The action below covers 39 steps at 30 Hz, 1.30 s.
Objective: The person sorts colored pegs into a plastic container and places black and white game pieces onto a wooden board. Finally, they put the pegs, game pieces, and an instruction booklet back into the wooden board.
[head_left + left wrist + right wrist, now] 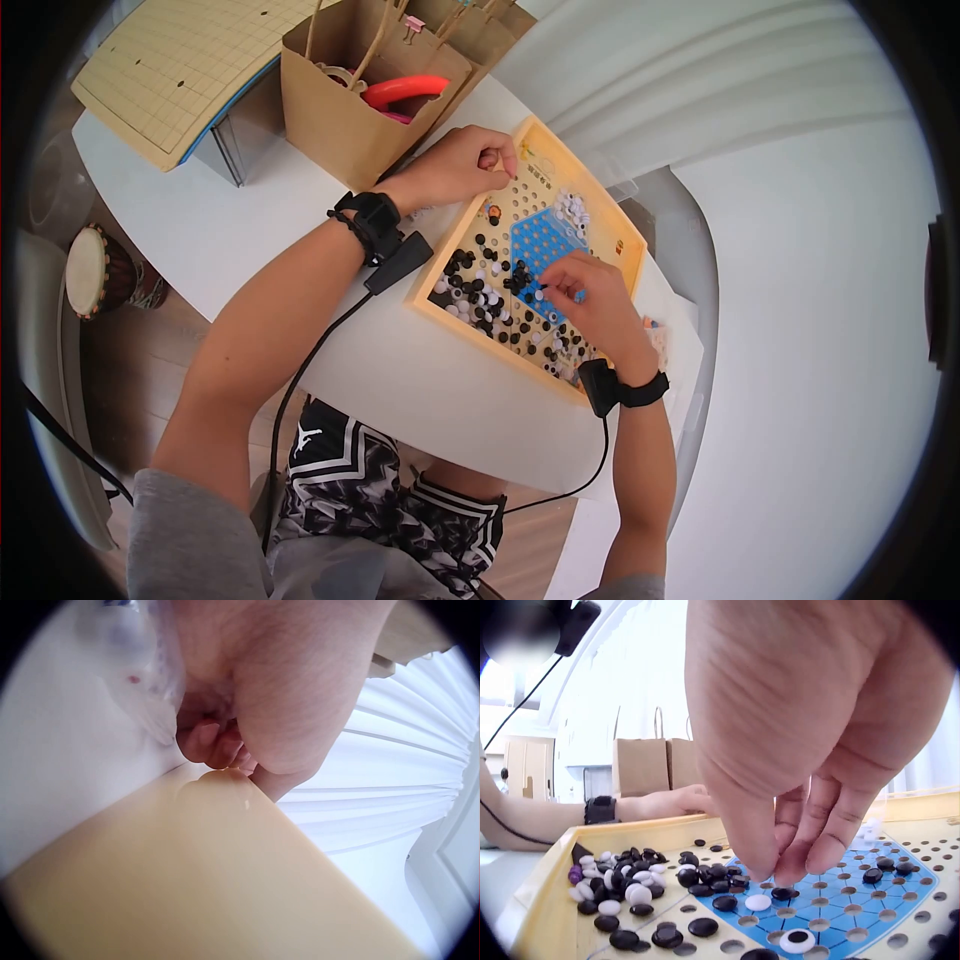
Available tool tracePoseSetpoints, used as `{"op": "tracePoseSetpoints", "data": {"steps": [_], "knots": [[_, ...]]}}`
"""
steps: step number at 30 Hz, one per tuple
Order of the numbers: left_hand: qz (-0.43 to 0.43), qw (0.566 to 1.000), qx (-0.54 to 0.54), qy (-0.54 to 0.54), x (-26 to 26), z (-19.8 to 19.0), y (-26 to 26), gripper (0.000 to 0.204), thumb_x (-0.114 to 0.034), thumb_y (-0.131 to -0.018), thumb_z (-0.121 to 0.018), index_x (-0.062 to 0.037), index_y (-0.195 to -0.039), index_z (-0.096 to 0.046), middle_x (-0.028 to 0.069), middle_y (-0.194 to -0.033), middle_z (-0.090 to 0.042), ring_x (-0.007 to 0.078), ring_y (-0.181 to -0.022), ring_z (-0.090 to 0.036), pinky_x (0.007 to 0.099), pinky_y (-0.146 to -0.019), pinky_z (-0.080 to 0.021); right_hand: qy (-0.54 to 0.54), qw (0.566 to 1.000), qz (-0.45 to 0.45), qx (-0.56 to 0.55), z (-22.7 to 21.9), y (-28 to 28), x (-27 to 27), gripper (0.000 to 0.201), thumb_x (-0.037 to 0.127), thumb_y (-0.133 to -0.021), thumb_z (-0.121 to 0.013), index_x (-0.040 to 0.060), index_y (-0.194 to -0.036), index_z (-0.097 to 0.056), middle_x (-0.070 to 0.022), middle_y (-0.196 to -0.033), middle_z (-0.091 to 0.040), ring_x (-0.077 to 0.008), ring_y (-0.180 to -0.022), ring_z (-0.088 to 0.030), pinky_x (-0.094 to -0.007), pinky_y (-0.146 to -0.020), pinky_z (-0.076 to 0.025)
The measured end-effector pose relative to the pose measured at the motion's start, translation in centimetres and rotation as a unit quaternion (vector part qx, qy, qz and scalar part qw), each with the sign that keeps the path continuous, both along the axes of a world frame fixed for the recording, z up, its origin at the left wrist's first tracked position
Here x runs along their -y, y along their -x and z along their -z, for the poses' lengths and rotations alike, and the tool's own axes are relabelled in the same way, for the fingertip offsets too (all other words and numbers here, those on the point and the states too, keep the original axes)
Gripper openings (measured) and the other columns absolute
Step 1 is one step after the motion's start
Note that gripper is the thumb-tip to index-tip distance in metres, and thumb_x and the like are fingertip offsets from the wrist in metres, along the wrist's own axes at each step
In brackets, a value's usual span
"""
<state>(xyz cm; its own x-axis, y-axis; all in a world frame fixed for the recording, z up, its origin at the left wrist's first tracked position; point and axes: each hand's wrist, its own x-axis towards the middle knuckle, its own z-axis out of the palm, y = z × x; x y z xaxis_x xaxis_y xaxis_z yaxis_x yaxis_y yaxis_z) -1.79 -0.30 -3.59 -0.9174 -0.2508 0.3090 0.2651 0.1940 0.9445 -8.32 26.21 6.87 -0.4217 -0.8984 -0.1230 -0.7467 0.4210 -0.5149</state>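
Observation:
A wooden game board (484, 338) with raised walls, rows of holes and a blue hexagon (859, 904) lies on the white table. My left hand (468, 160) holds its far left rim, fingers curled over the edge; in the left wrist view the fingers (214, 742) bend at the corner of the wall. Over the hexagon, my right hand (596, 296) points down and pinches a small black game piece (785, 894) at thumb and fingertips. Beside that piece lie a white piece (758, 903) and a white one with a black centre (798, 941).
Black and white pieces (622, 881) are heaped at the board's near left side. A clear container of white pieces (571, 215) sits toward the far side. Behind my left hand stands a brown paper bag (335, 120), with a gridded board (185, 70) to its left.

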Motion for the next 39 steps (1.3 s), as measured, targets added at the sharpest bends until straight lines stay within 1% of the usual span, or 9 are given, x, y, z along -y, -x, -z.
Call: {"op": "tracePoseSetpoints", "data": {"steps": [3,7,13,22,25,27,30,34,39], "knots": [[-0.002,1.000,-0.008,0.006,0.0,0.0,0.1,0.008,-0.007,-0.085,-0.072,-0.0030,-0.091,-0.068,-0.0035,-0.066,-0.045,0.0071,-0.063,-0.044,0.0278,-0.060,-0.038,-0.014,0.998,-0.050,-0.018,0.7,-0.4,-0.6,0.016,-0.005,-0.084,-0.071,-0.0006,-0.099,-0.068,-0.0124,-0.092,-0.066,-0.0268,-0.076,-0.068,-0.0354,-0.070,-0.056],[-0.002,1.000,-0.004,0.003,-0.1,-0.1,0.0,0.008,-0.007,-0.085,-0.072,-0.0029,-0.090,-0.068,-0.0036,-0.065,-0.044,0.0072,-0.063,-0.043,0.0281,-0.060,-0.038,-0.011,0.997,-0.048,-0.055,0.9,-0.9,-0.7,0.017,-0.005,-0.083,-0.070,-0.0007,-0.099,-0.066,-0.0136,-0.093,-0.066,-0.0294,-0.078,-0.069,-0.0375,-0.073,-0.056],[-0.004,1.000,0.001,0.007,0.0,-0.3,-0.1,0.008,-0.008,-0.085,-0.071,-0.0024,-0.090,-0.067,-0.0040,-0.065,-0.043,0.0068,-0.063,-0.042,0.0277,-0.060,-0.037,-0.026,0.999,-0.037,-0.018,0.1,-1.3,-0.1,0.015,-0.005,-0.083,-0.071,-0.0005,-0.097,-0.065,-0.0139,-0.090,-0.065,-0.0291,-0.076,-0.068,-0.0374,-0.072,-0.056],[0.018,1.000,0.011,-0.007,-0.1,-0.5,-0.3,0.004,-0.005,-0.088,-0.067,-0.0039,-0.090,-0.064,-0.0079,-0.071,-0.036,0.0032,-0.068,-0.036,0.0229,-0.061,-0.033,-0.018,1.000,-0.010,0.007,-0.6,1.4,-0.5,0.013,-0.003,-0.081,-0.073,-0.0010,-0.094,-0.072,-0.0110,-0.085,-0.070,-0.0187,-0.070,-0.067,-0.0302,-0.068,-0.056],[0.014,1.000,0.018,-0.002,-0.1,-0.4,-0.2,0.004,-0.004,-0.088,-0.067,-0.0038,-0.090,-0.064,-0.0079,-0.071,-0.036,0.0031,-0.068,-0.036,0.0227,-0.061,-0.033,0.018,0.999,0.034,0.002,-1.1,3.9,-0.7,0.014,-0.002,-0.084,-0.073,-0.0005,-0.098,-0.075,-0.0098,-0.088,-0.074,-0.0168,-0.072,-0.070,-0.0286,-0.070,-0.057],[0.011,1.000,0.007,0.002,-0.1,-0.2,-0.1,0.004,-0.004,-0.088,-0.068,-0.0039,-0.090,-0.064,-0.0079,-0.071,-0.036,0.0031,-0.068,-0.036,0.0225,-0.061,-0.033,0.104,0.990,0.088,-0.037,-1.4,5.6,-0.5,0.016,-0.001,-0.087,-0.071,-0.0002,-0.102,-0.076,-0.0102,-0.092,-0.075,-0.0181,-0.077,-0.072,-0.0282,-0.073,-0.058],[0.012,1.000,0.020,-0.017,-0.2,-0.2,-0.1,0.004,-0.004,-0.088,-0.068,-0.0038,-0.090,-0.064,-0.0079,-0.071,-0.036,0.0032,-0.068,-0.036,0.0225,-0.062,-0.033,0.176,0.976,0.100,-0.083,-1.6,6.5,0.5,0.019,-0.002,-0.089,-0.069,0.0000,-0.107,-0.075,-0.0116,-0.099,-0.075,-0.0193,-0.083,-0.073,-0.0273,-0.077,-0.058],[0.017,1.000,0.010,-0.023,-0.1,-0.3,-0.2,0.004,-0.004,-0.088,-0.068,-0.0037,-0.090,-0.064,-0.0077,-0.071,-0.036,0.0034,-0.068,-0.036,0.0226,-0.062,-0.033,0.179,0.967,0.050,-0.172,-1.6,5.4,0.5,0.021,-0.003,-0.089,-0.068,0.0001,-0.109,-0.074,-0.0124,-0.103,-0.074,-0.0198,-0.086,-0.072,-0.0286,-0.076,-0.058],[0.006,1.000,0.008,-0.001,-0.2,-0.4,-0.3,0.005,-0.004,-0.088,-0.068,-0.0038,-0.091,-0.064,-0.0075,-0.071,-0.036,0.0036,-0.067,-0.036,0.0232,-0.062,-0.033,-0.026,1.000,-0.006,0.003,-2.0,1.3,-1.5,0.020,-0.003,-0.086,-0.071,0.0015,-0.106,-0.073,-0.0118,-0.097,-0.071,-0.0228,-0.082,-0.070,-0.0335,-0.071,-0.056]]}}
